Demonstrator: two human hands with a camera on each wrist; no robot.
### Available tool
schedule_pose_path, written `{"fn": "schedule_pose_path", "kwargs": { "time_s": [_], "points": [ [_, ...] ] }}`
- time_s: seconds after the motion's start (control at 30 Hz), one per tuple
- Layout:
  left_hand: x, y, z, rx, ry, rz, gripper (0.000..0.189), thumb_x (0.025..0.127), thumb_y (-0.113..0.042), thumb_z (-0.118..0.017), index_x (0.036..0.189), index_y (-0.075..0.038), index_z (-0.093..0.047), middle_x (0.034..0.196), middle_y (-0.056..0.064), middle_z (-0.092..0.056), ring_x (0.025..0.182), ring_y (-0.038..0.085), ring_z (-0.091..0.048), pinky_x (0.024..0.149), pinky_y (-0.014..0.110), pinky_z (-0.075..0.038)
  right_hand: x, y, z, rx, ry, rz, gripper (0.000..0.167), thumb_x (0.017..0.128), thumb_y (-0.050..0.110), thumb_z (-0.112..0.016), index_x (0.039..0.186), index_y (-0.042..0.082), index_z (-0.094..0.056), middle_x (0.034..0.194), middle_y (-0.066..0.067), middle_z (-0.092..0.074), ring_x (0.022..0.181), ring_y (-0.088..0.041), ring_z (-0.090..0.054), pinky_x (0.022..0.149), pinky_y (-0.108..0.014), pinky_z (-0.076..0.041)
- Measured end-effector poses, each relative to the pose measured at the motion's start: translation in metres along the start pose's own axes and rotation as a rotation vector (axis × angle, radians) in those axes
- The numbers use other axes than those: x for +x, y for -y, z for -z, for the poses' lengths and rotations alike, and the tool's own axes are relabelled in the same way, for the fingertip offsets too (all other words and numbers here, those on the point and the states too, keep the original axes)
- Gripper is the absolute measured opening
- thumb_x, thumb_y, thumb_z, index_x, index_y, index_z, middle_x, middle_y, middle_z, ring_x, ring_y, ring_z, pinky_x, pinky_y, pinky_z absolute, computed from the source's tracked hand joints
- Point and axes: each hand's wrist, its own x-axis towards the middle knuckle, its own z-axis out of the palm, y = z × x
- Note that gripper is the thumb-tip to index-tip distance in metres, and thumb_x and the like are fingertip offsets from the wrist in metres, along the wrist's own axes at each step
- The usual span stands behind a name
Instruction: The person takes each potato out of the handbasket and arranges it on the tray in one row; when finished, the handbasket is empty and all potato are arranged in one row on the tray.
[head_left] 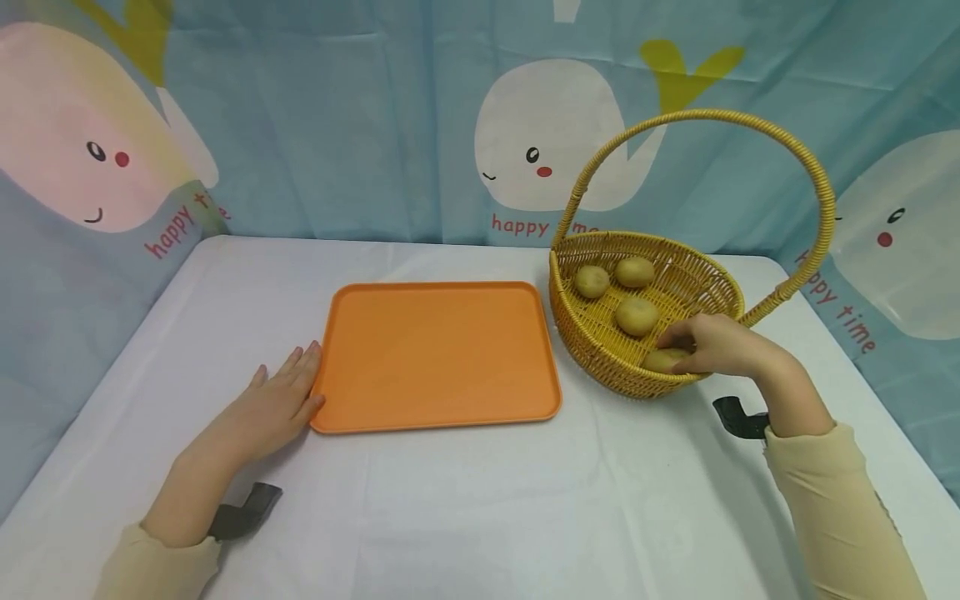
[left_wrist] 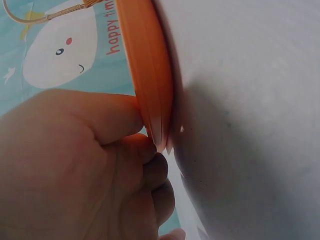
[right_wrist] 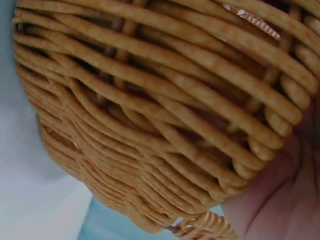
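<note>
My left hand (head_left: 273,410) lies at the left edge of an orange tray (head_left: 442,354), fingers extended and thumb at the rim. Up close in the left wrist view, the thumb and fingertips touch the tray's corner (left_wrist: 155,107). My right hand (head_left: 720,346) reaches over the near right rim of a yellow wicker basket (head_left: 622,375), its fingers curled around a potato (head_left: 663,360). Three other potatoes lie inside: one in the middle (head_left: 637,317) and two farther back. Woven basket wall (right_wrist: 150,100) fills most of the right wrist view and hides the fingers and the potato.
The basket's tall arched handle (head_left: 825,200) rises above the right forearm. A white cloth (head_left: 465,508) covers the table. Behind and beside it hangs a blue curtain (head_left: 337,125) printed with whales. Dark straps with small mounts (head_left: 243,512) sit at both wrists.
</note>
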Motion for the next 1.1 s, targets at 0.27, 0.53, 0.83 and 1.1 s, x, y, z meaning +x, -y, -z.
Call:
{"fn": "schedule_pose_path", "kwargs": {
  "time_s": [0.27,0.53,0.83,1.1],
  "points": [
    [-0.002,-0.002,0.0,0.01,-0.008,0.008,0.071,0.098,-0.029,-0.046,0.147,0.008,-0.011,0.151,0.027,-0.017,0.139,0.042,-0.012,0.104,0.067,-0.007,-0.003,-0.001,0.0,0.065,-0.026,-0.022,0.022,0.075,0.01,-0.074,0.096,0.004,-0.073,0.086,0.001,-0.069,0.079,-0.014,-0.06,0.066,-0.029,-0.049],
    [-0.004,-0.001,0.0,0.017,-0.013,0.029,0.071,0.098,-0.029,-0.046,0.147,0.009,-0.011,0.151,0.027,-0.017,0.139,0.042,-0.012,0.104,0.067,-0.008,0.001,-0.001,-0.004,0.107,-0.053,0.018,0.02,0.076,0.011,-0.076,0.095,0.004,-0.074,0.087,0.0,-0.07,0.08,-0.014,-0.061,0.064,-0.026,-0.049],
    [-0.003,-0.001,-0.001,0.016,-0.014,0.004,0.067,0.098,-0.024,-0.047,0.146,0.011,-0.015,0.15,0.028,-0.02,0.138,0.043,-0.016,0.104,0.066,-0.013,-0.006,-0.002,-0.011,0.333,-0.131,0.02,0.031,0.079,0.015,-0.076,0.106,0.0,-0.071,0.097,-0.008,-0.07,0.073,-0.006,-0.055,0.063,-0.023,-0.048],
    [-0.004,0.0,0.002,-0.114,0.02,-0.031,0.068,0.099,-0.023,-0.046,0.147,0.009,-0.009,0.151,0.028,-0.015,0.139,0.042,-0.012,0.106,0.064,-0.009,-0.011,0.005,-0.015,0.421,-0.222,0.023,0.032,0.079,0.013,-0.076,0.108,-0.001,-0.07,0.095,-0.003,-0.071,0.077,-0.003,-0.055,0.063,-0.02,-0.048]
  ]
}}
